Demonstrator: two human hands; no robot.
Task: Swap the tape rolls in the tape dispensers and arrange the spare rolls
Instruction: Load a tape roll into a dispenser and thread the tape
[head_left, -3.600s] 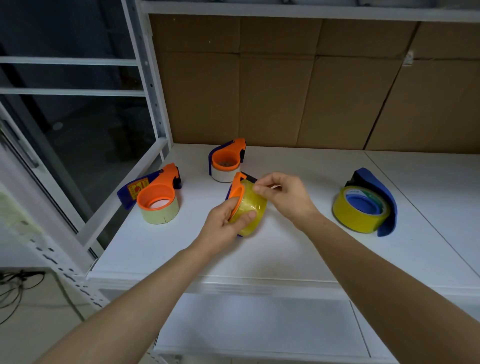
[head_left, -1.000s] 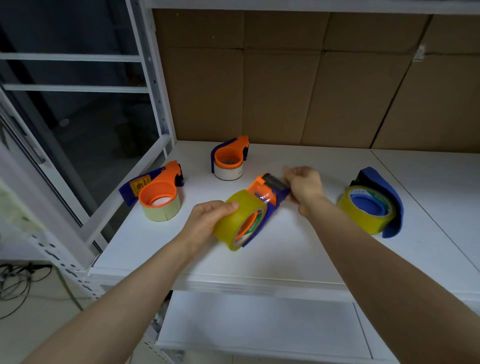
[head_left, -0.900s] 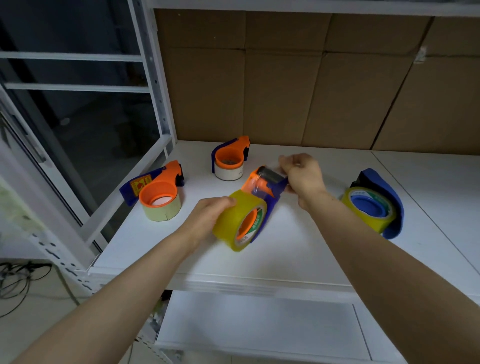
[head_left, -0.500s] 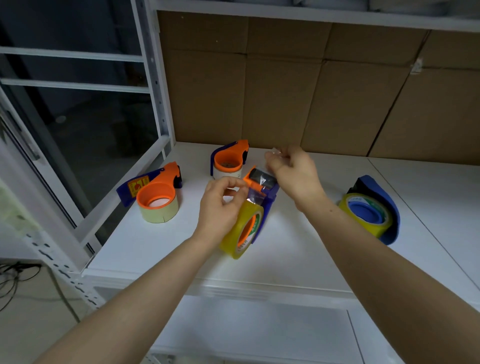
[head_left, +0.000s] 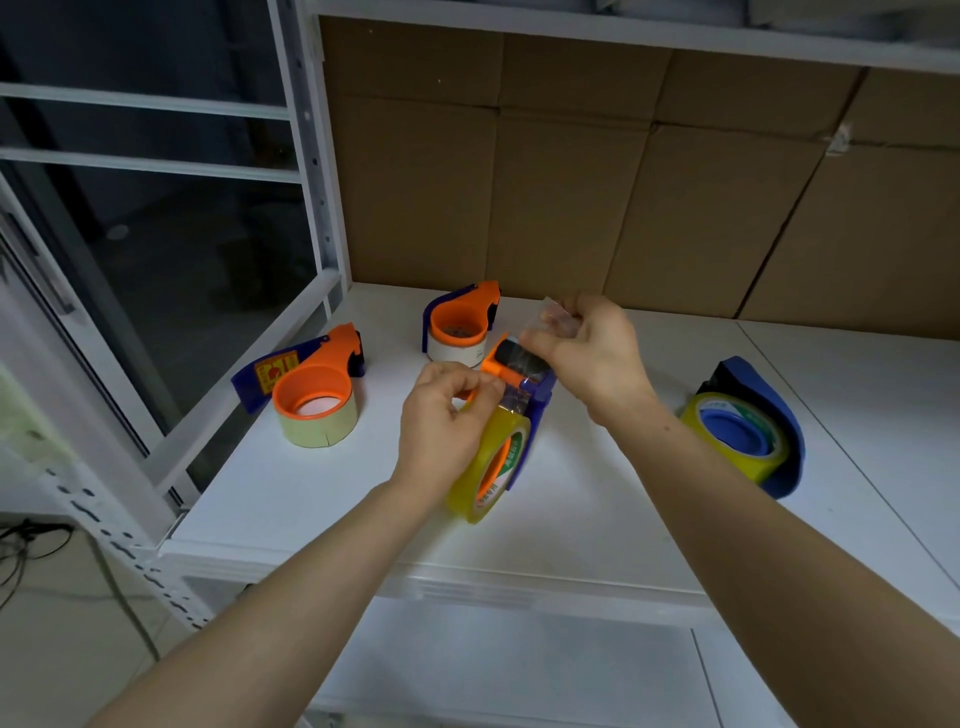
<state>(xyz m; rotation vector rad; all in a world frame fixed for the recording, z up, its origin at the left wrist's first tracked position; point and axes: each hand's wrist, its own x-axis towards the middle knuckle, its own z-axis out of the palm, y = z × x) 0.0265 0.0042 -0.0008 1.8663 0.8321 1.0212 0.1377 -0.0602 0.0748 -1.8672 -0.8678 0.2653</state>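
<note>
An orange-and-blue tape dispenser (head_left: 524, 382) with a yellow tape roll (head_left: 493, 467) on its hub stands on edge on the white shelf (head_left: 597, 530). My left hand (head_left: 441, 421) rests on top of the roll, thumb and fingers pinched at the dispenser's orange part. My right hand (head_left: 587, 348) is above the dispenser's cutter end and pinches a clear strip of tape (head_left: 553, 317) pulled up from the roll.
Three more dispensers lie on the shelf: one with a pale roll (head_left: 311, 395) at the left, one with a white roll (head_left: 460, 327) at the back, a blue one with a yellow roll (head_left: 743, 426) at the right. Cardboard (head_left: 623, 197) lines the back. A white upright (head_left: 317, 156) stands left.
The dispenser went from tilted in my left hand to standing on the shelf. My left hand moved onto the roll's top. My right hand has pulled the tape end up past the cutter.
</note>
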